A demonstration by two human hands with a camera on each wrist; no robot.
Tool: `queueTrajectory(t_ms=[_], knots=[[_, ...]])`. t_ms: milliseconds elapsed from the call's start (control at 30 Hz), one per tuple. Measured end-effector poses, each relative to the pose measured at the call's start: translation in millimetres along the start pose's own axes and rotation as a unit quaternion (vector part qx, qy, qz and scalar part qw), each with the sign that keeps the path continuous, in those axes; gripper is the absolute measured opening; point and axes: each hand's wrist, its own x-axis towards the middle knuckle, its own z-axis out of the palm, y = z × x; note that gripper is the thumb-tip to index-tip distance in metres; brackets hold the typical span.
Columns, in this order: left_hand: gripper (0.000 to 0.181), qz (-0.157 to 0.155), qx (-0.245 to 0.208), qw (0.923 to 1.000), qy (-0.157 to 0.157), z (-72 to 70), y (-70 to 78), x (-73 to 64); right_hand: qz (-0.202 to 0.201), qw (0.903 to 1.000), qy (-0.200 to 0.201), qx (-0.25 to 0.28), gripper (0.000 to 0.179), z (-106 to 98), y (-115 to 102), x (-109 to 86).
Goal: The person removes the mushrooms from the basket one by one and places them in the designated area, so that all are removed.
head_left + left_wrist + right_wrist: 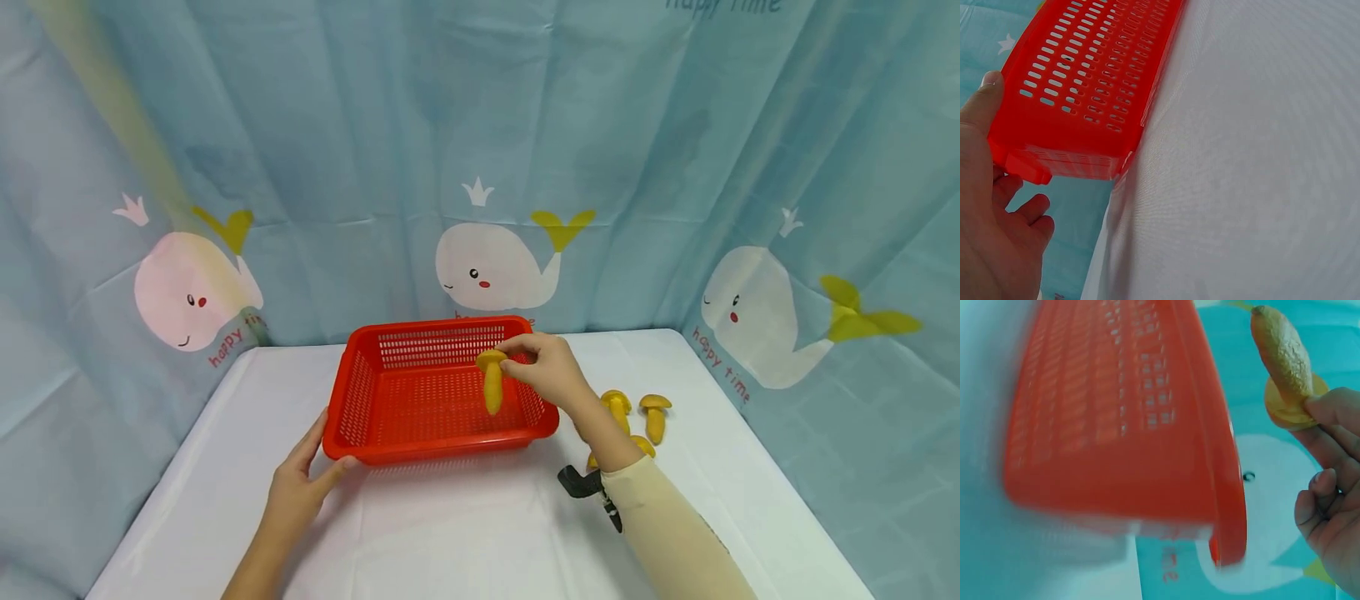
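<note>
A red plastic basket (442,408) with slotted walls stands on the white table. At its near left corner my left hand (296,492) holds the rim; in the left wrist view the thumb lies on the basket wall (1072,112) and the other fingers curl by the rim. Over the basket's right part, my right hand (551,371) pinches a yellow mushroom (492,392) by its cap, stem hanging down. The right wrist view shows thumb and fingers on the cap of that mushroom (1285,356).
Several more yellow mushrooms (656,417) lie on the table right of the basket, some partly hidden by my right forearm. A black object (579,482), partly under the sleeve, shows near the right wrist. Blue whale-print curtains (360,167) surround the table (450,533).
</note>
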Motion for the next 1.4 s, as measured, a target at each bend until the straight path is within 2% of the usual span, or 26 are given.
queueTrajectory(t_ms=[133, 400, 533, 667, 833, 1200, 1400], knots=[[0.089, 0.001, -0.002, 1.0000, 0.000, -0.8, 1.1, -0.6, 0.006, 0.9993, 0.027, -0.026, 0.018, -15.1, 8.7, -10.1], [0.089, 0.000, -0.004, 1.0000, 0.002, -3.1, 6.2, -0.4, 0.013, 0.9962, 0.085, -0.016, 0.016, -43.2, 20.7, -31.1], [0.089, -0.007, 0.003, 1.0000, 0.001, -2.5, 5.2, -0.3, 0.021, 0.9949, 0.095, -0.025, 0.015, -55.2, 29.3, -42.0], [0.089, -0.011, 0.009, 0.9999, -0.001, -1.6, 2.9, -0.7, 0.012, 0.9928, 0.107, -0.051, 0.015, -65.9, 38.7, -54.7], [0.088, -0.006, 0.005, 1.0000, -0.001, -1.2, 2.1, -0.5, 0.010, 0.9899, 0.126, -0.065, 0.015, -80.1, 49.0, -70.8], [0.088, -0.012, -0.003, 0.9999, -0.005, 1.3, -0.3, 0.0, 0.051, 0.9793, 0.147, -0.130, 0.014, -111.9, 80.6, -105.6], [0.087, -0.010, 0.000, 0.9999, -0.004, 2.1, -1.8, 0.4, 0.053, 0.9711, 0.171, -0.157, 0.013, -123.3, 100.9, -125.8]])
